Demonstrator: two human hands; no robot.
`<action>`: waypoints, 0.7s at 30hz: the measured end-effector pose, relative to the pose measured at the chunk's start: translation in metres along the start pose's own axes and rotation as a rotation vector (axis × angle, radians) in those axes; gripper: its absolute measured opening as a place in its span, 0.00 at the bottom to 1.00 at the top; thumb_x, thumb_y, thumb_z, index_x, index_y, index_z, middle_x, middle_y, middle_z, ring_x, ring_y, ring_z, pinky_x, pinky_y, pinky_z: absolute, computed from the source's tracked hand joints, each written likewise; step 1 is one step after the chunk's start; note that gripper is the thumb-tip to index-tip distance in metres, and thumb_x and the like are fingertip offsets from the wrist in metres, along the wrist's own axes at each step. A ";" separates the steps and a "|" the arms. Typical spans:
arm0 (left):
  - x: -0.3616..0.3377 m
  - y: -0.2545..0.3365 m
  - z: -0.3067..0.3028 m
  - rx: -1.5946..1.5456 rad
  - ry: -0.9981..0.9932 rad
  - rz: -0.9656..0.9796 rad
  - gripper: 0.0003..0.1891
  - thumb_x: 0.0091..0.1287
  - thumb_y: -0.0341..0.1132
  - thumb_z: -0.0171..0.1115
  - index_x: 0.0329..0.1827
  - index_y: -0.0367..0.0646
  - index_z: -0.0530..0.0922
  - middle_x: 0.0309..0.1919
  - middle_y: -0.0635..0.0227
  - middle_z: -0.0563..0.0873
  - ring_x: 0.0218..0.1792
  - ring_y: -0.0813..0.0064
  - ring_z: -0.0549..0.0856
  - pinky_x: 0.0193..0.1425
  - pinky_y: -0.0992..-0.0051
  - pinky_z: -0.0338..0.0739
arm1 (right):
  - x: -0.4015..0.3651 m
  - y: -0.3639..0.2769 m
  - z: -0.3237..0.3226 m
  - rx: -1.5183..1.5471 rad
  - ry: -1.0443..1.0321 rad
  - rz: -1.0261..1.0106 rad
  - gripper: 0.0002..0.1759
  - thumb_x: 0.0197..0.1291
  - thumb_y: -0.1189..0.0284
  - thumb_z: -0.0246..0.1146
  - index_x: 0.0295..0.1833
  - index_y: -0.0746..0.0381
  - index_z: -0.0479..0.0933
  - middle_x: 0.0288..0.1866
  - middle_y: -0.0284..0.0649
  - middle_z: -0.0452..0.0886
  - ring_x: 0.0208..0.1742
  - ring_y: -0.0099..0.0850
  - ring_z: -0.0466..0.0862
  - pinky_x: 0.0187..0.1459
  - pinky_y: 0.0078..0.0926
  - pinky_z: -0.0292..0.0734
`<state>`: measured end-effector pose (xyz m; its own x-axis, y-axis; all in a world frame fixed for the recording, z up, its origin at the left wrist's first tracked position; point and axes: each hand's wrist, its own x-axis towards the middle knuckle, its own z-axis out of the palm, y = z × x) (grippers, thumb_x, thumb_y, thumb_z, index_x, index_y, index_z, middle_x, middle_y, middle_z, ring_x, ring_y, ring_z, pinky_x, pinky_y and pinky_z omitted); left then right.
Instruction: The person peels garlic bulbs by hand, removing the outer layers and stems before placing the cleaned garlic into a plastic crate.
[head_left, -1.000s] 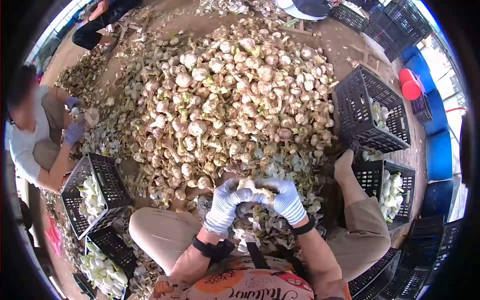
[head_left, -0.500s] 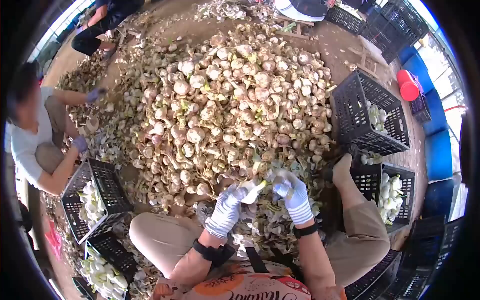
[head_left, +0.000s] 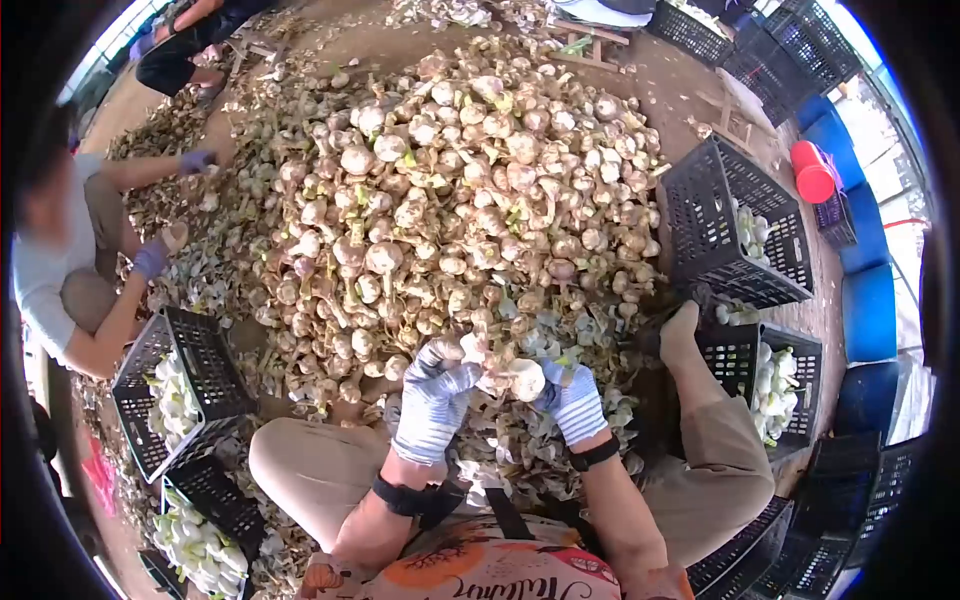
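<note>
Between my hands, in front of the pile, is a garlic bulb [head_left: 525, 380] with a pale round face and loose, pinkish papery skin on its left side. My left hand [head_left: 435, 405], in a striped grey-and-white glove, is closed around the skin side. My right hand [head_left: 574, 402], in a matching glove, has its fingers curled against the bulb's right edge. Directly beyond is a large heap of unpeeled garlic [head_left: 450, 200]. Peeled skins [head_left: 520, 450] litter the ground below my hands.
Black crates of peeled white garlic stand at left [head_left: 185, 395] and right [head_left: 740, 225], with another crate [head_left: 800, 390] beside my right leg. A co-worker [head_left: 60, 260] crouches at left, and another person [head_left: 190, 50] sits farther back. Blue barrels [head_left: 868, 310] line the right.
The white bulb with a green stem seen in my left hand is no longer there. A skin-covered bulb is now between both hands, and my left hand has shifted slightly left.
</note>
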<state>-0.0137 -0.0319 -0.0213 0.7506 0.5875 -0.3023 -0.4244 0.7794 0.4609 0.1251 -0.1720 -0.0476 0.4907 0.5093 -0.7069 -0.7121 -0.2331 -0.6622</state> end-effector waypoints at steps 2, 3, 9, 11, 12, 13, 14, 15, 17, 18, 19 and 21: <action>-0.006 0.005 0.007 0.012 -0.020 -0.062 0.11 0.53 0.16 0.62 0.34 0.41 0.77 0.37 0.66 0.83 0.37 0.75 0.82 0.43 0.76 0.79 | 0.020 0.019 -0.012 0.099 -0.022 -0.081 0.15 0.60 0.66 0.60 0.40 0.70 0.77 0.32 0.39 0.82 0.31 0.30 0.84 0.27 0.26 0.80; -0.007 0.006 0.008 0.012 -0.023 -0.064 0.11 0.53 0.16 0.62 0.34 0.41 0.77 0.37 0.66 0.83 0.37 0.75 0.82 0.43 0.76 0.79 | 0.025 0.023 -0.014 0.037 -0.020 -0.140 0.14 0.60 0.67 0.61 0.39 0.69 0.77 0.31 0.39 0.82 0.27 0.29 0.82 0.24 0.25 0.78; -0.012 0.034 0.005 0.054 -0.147 -0.020 0.10 0.51 0.15 0.60 0.33 0.40 0.78 0.40 0.60 0.84 0.41 0.66 0.84 0.47 0.67 0.82 | 0.049 0.031 -0.031 0.249 0.197 -0.051 0.09 0.59 0.69 0.60 0.38 0.65 0.77 0.25 0.36 0.80 0.19 0.26 0.76 0.19 0.22 0.71; -0.011 0.025 0.006 0.761 -0.095 -0.086 0.06 0.56 0.27 0.64 0.36 0.37 0.80 0.41 0.59 0.84 0.41 0.69 0.84 0.47 0.71 0.79 | 0.034 0.023 -0.025 0.213 0.163 -0.062 0.10 0.55 0.68 0.63 0.38 0.64 0.76 0.24 0.37 0.79 0.21 0.28 0.78 0.19 0.24 0.73; -0.008 0.019 0.007 1.182 -0.135 -0.123 0.09 0.58 0.32 0.65 0.38 0.35 0.80 0.41 0.59 0.84 0.40 0.70 0.84 0.47 0.73 0.78 | 0.025 0.013 -0.019 0.181 0.127 -0.090 0.13 0.51 0.67 0.66 0.37 0.64 0.75 0.24 0.38 0.78 0.23 0.30 0.79 0.19 0.27 0.75; -0.007 0.010 0.009 1.135 -0.234 -0.041 0.16 0.60 0.42 0.65 0.39 0.35 0.80 0.37 0.61 0.84 0.39 0.72 0.83 0.47 0.75 0.75 | 0.009 0.001 -0.009 0.204 0.030 -0.140 0.11 0.53 0.69 0.65 0.38 0.65 0.75 0.26 0.38 0.79 0.23 0.30 0.80 0.20 0.26 0.76; -0.005 -0.002 0.005 1.266 -0.192 0.048 0.16 0.61 0.43 0.64 0.38 0.36 0.81 0.34 0.62 0.84 0.37 0.75 0.82 0.44 0.75 0.75 | 0.011 0.004 -0.010 0.206 0.027 -0.139 0.11 0.53 0.69 0.65 0.38 0.65 0.75 0.26 0.38 0.79 0.23 0.30 0.80 0.20 0.26 0.76; -0.005 -0.010 0.003 1.113 -0.203 -0.051 0.16 0.62 0.43 0.64 0.37 0.36 0.81 0.32 0.63 0.84 0.36 0.76 0.81 0.42 0.76 0.75 | 0.013 0.010 -0.013 0.104 -0.005 -0.184 0.11 0.54 0.71 0.64 0.39 0.65 0.75 0.29 0.38 0.79 0.25 0.30 0.80 0.22 0.25 0.76; 0.000 -0.014 0.015 1.262 -0.182 -0.078 0.14 0.61 0.40 0.64 0.35 0.34 0.80 0.32 0.67 0.84 0.32 0.80 0.80 0.36 0.78 0.73 | 0.009 0.013 -0.006 0.093 -0.032 -0.229 0.09 0.55 0.76 0.61 0.43 0.64 0.75 0.35 0.39 0.80 0.29 0.33 0.81 0.28 0.25 0.78; 0.001 -0.014 0.015 1.263 -0.184 -0.078 0.14 0.61 0.40 0.64 0.35 0.34 0.80 0.32 0.67 0.84 0.32 0.80 0.80 0.36 0.78 0.73 | 0.015 0.024 -0.007 0.094 -0.031 -0.230 0.09 0.55 0.76 0.61 0.43 0.64 0.75 0.35 0.39 0.80 0.29 0.33 0.81 0.28 0.25 0.78; 0.001 -0.015 0.013 1.138 -0.170 -0.143 0.12 0.60 0.38 0.64 0.35 0.34 0.80 0.31 0.68 0.84 0.30 0.80 0.80 0.36 0.79 0.73 | 0.028 0.040 -0.011 -0.197 0.001 -0.500 0.10 0.53 0.76 0.61 0.43 0.63 0.76 0.35 0.41 0.80 0.30 0.35 0.81 0.30 0.27 0.78; 0.001 -0.020 0.003 0.787 -0.102 -0.250 0.09 0.58 0.31 0.63 0.35 0.33 0.80 0.29 0.62 0.85 0.28 0.71 0.83 0.38 0.73 0.78 | 0.029 0.042 -0.014 -0.720 -0.013 -0.777 0.14 0.51 0.73 0.62 0.45 0.58 0.76 0.37 0.45 0.80 0.34 0.43 0.81 0.35 0.35 0.78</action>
<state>-0.0034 -0.0477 -0.0283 0.8339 0.3650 -0.4139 0.2111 0.4821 0.8503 0.1164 -0.1783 -0.0993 0.6754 0.7370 -0.0259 0.2624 -0.2731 -0.9255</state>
